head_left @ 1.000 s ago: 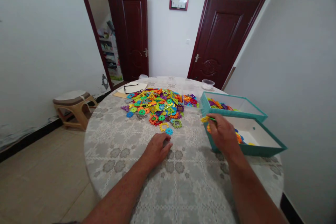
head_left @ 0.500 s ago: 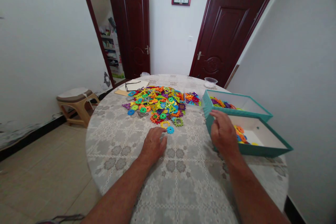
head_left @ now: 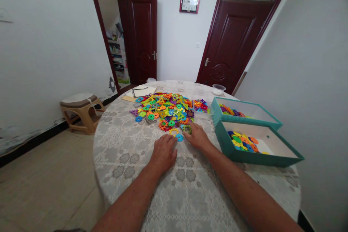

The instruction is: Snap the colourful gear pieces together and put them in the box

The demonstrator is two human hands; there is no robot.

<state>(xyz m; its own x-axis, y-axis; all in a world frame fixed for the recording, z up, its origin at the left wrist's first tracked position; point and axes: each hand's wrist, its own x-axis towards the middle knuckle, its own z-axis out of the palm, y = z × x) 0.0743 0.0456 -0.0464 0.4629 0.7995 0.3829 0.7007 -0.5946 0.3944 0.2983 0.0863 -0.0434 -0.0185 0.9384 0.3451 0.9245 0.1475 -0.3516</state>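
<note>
A large heap of colourful plastic interlocking pieces lies on the table. At its near edge are a blue notched disc, a yellow square frame piece and a green square frame piece. My left hand rests palm down on the tablecloth, its fingertips just short of the yellow piece and the blue disc. My right hand reaches in from the right, thumb and fingers apart at the green piece's edge. Whether it touches that piece is hard to see. Neither hand visibly grips anything.
On the right, a teal box holds notched discs, and a second teal box behind it holds more pieces. A clear tray of pieces sits beside the heap. Glasses lie on paper, and a plastic bowl stands far back.
My right hand has moved left from the near teal box to the green frame piece. My left hand stays by the blue disc. The view has tilted slightly up.
</note>
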